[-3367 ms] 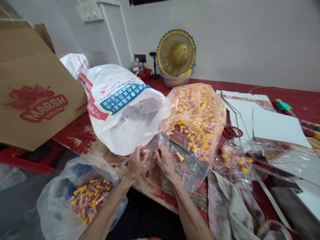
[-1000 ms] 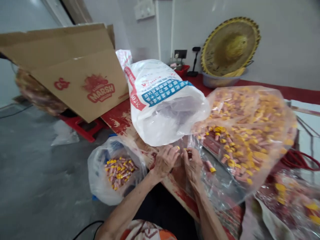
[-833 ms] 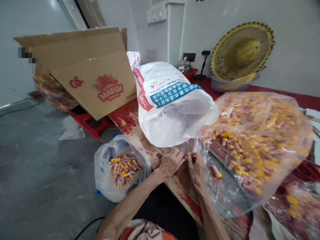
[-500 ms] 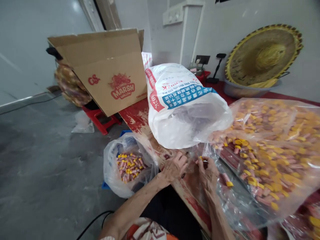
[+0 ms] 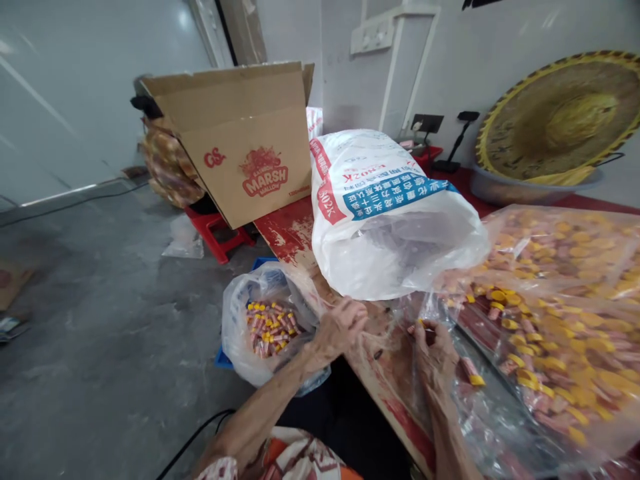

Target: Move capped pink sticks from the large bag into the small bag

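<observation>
My left hand (image 5: 341,328) is over the table's near edge, beside the bag-lined tub. Its fingers are curled together, and whatever they may hold is hidden. My right hand (image 5: 436,352) rests over clear plastic on the table, thumb and forefinger pinching a small yellow-capped pink tube (image 5: 421,324), mostly covered by the fingers. Another yellow-capped pink tube (image 5: 471,371) lies on the plastic just right of that hand. Many similar tubes (image 5: 273,327) lie inside the clear plastic bag (image 5: 234,333) at lower left. A large clear bag (image 5: 565,273) at right holds many more.
A white printed sack (image 5: 400,213) lies open-mouthed on the worn red table (image 5: 287,230). Behind it stands a cardboard carton (image 5: 250,153), partly hiding a person (image 5: 170,160) by a red stool (image 5: 220,237). A round woven tray (image 5: 560,120) leans in a basin (image 5: 535,187).
The view has turned left, shifting everything rightward in the picture. My left hand has moved away from my right, back toward the tub's side. My right hand keeps its pinch.
</observation>
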The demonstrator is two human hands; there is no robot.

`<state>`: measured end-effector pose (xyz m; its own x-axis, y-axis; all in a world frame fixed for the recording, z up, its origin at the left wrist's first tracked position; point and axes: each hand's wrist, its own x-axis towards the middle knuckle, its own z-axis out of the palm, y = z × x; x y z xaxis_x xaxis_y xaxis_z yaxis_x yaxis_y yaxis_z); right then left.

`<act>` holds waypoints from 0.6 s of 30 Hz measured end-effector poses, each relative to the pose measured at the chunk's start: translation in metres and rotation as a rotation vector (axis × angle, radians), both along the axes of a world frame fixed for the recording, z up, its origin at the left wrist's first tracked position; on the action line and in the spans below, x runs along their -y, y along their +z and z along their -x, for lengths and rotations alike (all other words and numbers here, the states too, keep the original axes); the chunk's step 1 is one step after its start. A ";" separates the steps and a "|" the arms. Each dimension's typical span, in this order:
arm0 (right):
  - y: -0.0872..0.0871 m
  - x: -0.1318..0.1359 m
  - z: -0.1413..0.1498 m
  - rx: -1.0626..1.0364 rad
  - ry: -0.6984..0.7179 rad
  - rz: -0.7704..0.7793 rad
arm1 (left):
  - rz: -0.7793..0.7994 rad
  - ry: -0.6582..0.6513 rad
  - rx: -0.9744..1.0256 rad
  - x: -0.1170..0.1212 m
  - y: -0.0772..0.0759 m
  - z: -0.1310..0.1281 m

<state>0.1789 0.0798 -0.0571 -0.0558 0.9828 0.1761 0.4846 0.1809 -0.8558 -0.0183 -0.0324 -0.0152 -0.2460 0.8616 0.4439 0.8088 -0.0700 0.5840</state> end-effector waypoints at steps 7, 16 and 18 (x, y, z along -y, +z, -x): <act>0.001 0.000 -0.001 0.029 0.048 -0.033 | 0.329 0.507 -0.046 0.078 0.007 0.108; 0.005 0.007 0.007 -0.043 -0.154 -0.096 | 0.030 0.165 0.151 0.004 -0.007 0.053; 0.006 0.007 0.007 -0.078 -0.170 -0.088 | 0.036 0.075 0.085 -0.018 -0.019 0.028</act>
